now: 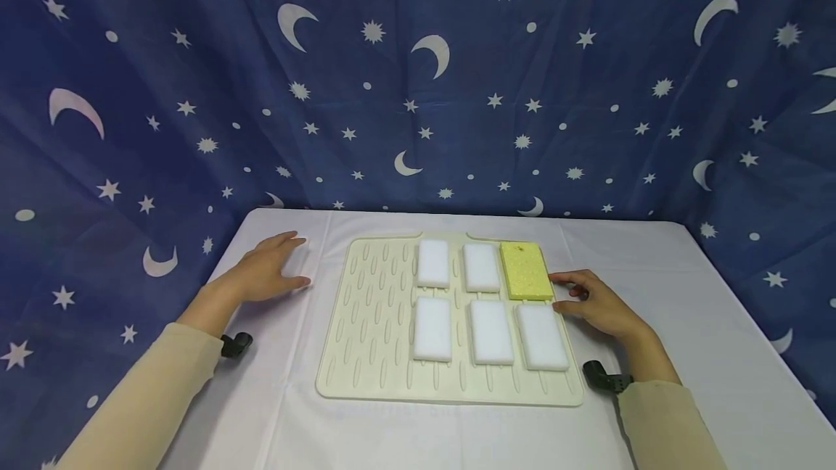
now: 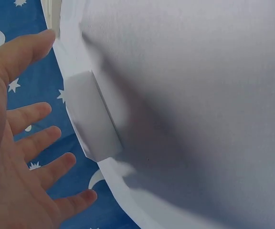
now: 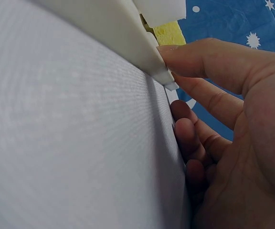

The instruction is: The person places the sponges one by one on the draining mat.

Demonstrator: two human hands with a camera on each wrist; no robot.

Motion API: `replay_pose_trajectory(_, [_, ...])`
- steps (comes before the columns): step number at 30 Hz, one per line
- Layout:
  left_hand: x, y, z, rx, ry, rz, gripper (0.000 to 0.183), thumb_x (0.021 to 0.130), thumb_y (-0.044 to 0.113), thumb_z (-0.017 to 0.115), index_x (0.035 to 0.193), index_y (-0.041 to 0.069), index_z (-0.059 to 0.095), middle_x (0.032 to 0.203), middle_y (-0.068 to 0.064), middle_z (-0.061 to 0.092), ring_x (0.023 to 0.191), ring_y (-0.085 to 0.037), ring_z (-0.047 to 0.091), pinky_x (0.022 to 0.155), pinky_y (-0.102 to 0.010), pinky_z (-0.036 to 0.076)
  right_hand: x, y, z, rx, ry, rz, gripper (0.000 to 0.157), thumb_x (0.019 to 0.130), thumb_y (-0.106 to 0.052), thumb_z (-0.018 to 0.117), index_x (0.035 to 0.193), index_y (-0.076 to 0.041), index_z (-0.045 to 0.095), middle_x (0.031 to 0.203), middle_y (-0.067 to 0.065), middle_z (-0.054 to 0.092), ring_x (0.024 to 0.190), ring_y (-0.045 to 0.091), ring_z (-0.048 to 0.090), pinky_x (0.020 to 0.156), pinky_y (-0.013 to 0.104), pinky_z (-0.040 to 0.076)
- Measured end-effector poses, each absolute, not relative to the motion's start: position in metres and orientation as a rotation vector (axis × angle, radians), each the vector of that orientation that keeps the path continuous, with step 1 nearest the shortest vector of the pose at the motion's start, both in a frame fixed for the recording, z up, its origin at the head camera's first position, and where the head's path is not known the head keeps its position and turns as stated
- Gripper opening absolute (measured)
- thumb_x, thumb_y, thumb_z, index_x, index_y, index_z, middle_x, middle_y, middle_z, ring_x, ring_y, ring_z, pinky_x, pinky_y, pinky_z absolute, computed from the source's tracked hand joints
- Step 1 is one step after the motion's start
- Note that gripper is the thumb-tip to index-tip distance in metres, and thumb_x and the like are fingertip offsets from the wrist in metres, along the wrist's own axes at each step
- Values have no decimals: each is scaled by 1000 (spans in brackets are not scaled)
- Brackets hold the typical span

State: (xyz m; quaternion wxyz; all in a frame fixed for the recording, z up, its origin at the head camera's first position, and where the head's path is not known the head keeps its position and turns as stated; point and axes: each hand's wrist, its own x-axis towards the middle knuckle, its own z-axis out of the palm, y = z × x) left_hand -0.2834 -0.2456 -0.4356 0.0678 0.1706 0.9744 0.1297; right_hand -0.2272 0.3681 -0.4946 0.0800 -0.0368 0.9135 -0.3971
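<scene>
My right hand (image 1: 597,303) is at the right edge of a cream ridged mat (image 1: 379,318). Its thumb and index fingertips sit spaced along that edge, beside a yellow sponge (image 1: 526,271), with the other fingers bent beneath the palm. The right wrist view has the thumb tip (image 3: 168,53) right at the mat's edge, part of the yellow sponge (image 3: 170,33) showing beyond. White rectangular sponges (image 1: 491,332) lie in two rows on the mat, the yellow one at the far right corner. My left hand (image 1: 264,270) holds nothing, left of the mat, fingers spread.
A white cloth (image 1: 366,434) covers the table, its back edge close to a dark blue curtain (image 1: 366,129) with moons and stars. In the left wrist view, a pale rectangular shape (image 2: 93,117) lies at the table's edge. Both wrists wear small black cameras (image 1: 604,377).
</scene>
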Motion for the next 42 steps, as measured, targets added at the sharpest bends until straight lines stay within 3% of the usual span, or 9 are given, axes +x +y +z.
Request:
replay_pose_trajectory(30, [-298,-265,-444,509,2798,536,93,91,37,76,162,1,27,170,-28,15,155,-53,12,123,-68,13,-226,362,-489,-106,2721,-1221,64,86,-26,83,144,-10,60,139,17,49,111,27,45,89,39,39])
replay_pose_trajectory(42, [-300,-267,-444,495,2776,565,90,91,32,75,162,1,28,169,-27,14,155,-52,15,122,-68,16,-226,362,-489,-99,2718,-1208,64,87,-26,82,145,-11,59,139,17,48,112,27,45,90,39,39])
